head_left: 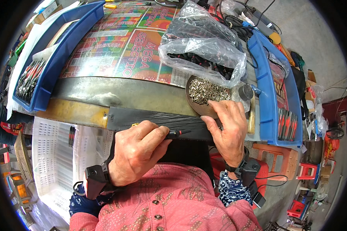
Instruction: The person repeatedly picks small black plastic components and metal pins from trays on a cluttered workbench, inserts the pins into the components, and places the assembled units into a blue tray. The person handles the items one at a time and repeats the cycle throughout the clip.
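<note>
My left hand [139,150] is closed around a slim black piece with a red mark [175,134]. Its thin tip sticks out from my fingers to the right, and most of it is hidden in my grip. My right hand [230,129] is at the near right rim of a round brown dish [189,101], its thumb and index finger apart. Heaped in the dish are small silvery metal pins [210,91]. Whether a pin touches my fingertips is too small to tell. Under both hands runs the dark front strip of the bench [121,118].
A blue bin [38,101] of black-and-red pieces stands at the left, another blue bin [272,131] at the right. Behind the dish lies a clear plastic bag [204,50] of dark parts. A small jar [246,92] and a brush [252,115] sit beside the dish. A white crate [52,154] is at lower left.
</note>
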`<state>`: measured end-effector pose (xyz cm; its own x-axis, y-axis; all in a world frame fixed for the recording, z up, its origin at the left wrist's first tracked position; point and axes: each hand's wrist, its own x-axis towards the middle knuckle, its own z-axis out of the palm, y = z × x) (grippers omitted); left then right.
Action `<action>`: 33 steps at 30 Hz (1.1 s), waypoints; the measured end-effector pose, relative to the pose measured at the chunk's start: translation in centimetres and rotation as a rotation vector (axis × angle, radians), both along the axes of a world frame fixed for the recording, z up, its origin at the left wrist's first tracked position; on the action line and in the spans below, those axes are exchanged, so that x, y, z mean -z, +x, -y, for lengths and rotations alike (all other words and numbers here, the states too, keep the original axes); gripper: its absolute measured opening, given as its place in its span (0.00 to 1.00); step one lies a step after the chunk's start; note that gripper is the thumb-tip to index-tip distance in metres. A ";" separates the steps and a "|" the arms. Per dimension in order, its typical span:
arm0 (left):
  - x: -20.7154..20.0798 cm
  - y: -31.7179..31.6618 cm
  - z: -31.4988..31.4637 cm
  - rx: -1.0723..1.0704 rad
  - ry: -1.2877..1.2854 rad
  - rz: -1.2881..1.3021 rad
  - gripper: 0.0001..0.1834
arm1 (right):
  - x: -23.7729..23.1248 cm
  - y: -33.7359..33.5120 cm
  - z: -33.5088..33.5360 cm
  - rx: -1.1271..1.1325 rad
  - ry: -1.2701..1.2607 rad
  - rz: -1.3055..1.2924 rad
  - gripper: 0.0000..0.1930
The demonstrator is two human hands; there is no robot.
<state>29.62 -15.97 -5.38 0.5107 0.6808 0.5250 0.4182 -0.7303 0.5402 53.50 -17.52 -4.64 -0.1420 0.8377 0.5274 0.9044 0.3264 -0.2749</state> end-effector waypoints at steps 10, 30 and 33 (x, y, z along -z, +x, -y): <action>0.1 -0.1 -0.1 -0.002 -0.021 -0.016 0.13 | 1.2 0.0 -0.2 0.004 0.010 0.027 0.19; -0.5 -0.4 1.5 -0.008 -0.185 0.013 0.12 | 0.5 -2.9 2.7 -0.234 -0.108 -0.652 0.07; -0.6 -0.3 1.8 -0.010 -0.210 0.020 0.12 | 0.8 -3.8 3.0 -0.291 -0.068 -0.702 0.08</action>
